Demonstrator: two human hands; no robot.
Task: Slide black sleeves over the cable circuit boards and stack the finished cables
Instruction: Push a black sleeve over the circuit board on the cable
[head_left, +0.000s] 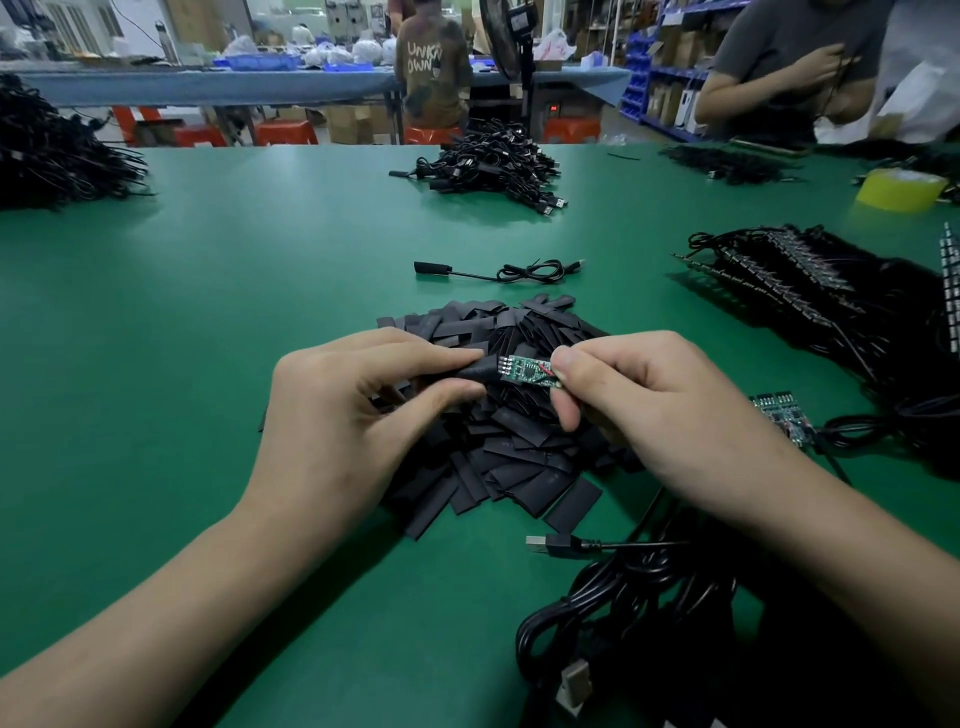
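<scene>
Two hands meet above a heap of loose sleeves (511, 447): the left hand (358, 410) pinches a black sleeve (475, 375), the right hand (660, 400) pinches the green circuit board (524, 372), its end at the sleeve's mouth. One finished cable (498, 271) lies beyond on the green table (208, 291), in a workshop.

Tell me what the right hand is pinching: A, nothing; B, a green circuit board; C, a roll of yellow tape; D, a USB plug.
B: the right hand pinches one end of the green circuit board, while the left hand holds a black sleeve at its other end.
</scene>
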